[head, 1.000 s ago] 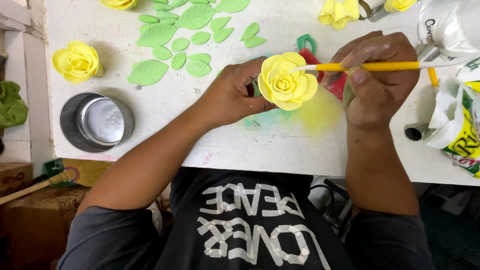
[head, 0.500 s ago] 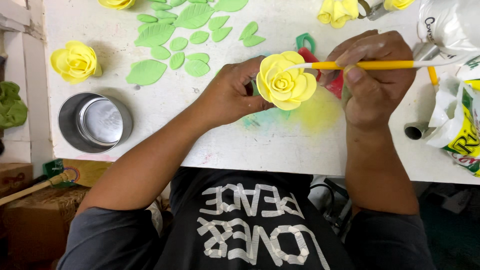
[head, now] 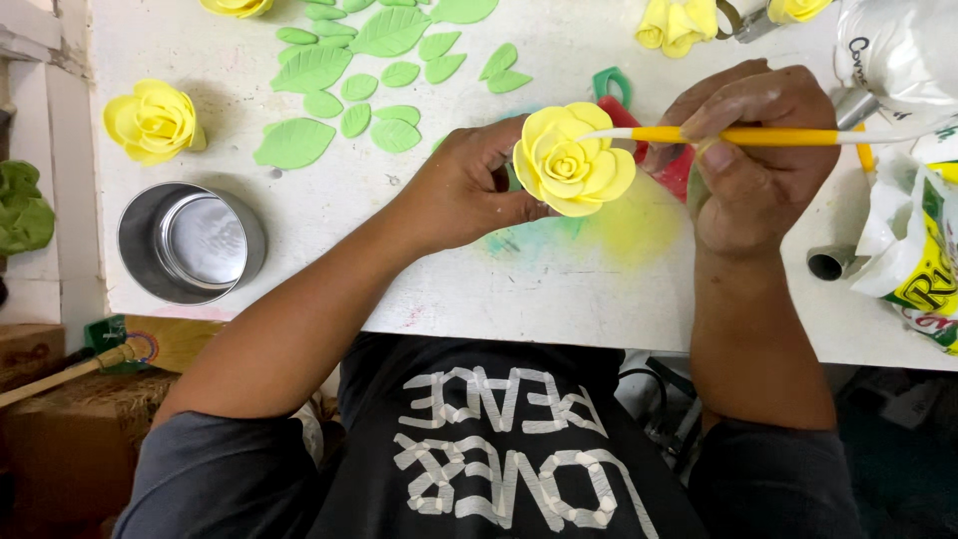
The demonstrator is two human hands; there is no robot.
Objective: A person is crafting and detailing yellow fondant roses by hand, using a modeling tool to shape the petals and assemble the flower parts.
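A crumpled plastic bag (head: 913,250), white with yellow, green and red print, lay at the right edge of the worktop (head: 329,250). Above it, at the top right corner, sat a clear, whitish bag (head: 898,50) with dark lettering. A brown cardboard box (head: 60,439) stood on the floor at lower left.

Yellow foam rose (head: 574,160), yellow-handled brush (head: 748,135)

Two hands are at work: the left hand (head: 464,195) holds one yellow rose (head: 572,160) and the right hand (head: 753,160) one yellow-handled brush (head: 748,135). On the surface (head: 499,279) lie one more whole yellow rose (head: 152,121), three partly cut-off yellow flowers (head: 679,22) along the top edge, roughly sixteen green leaves (head: 349,75) and one metal tin (head: 190,243)
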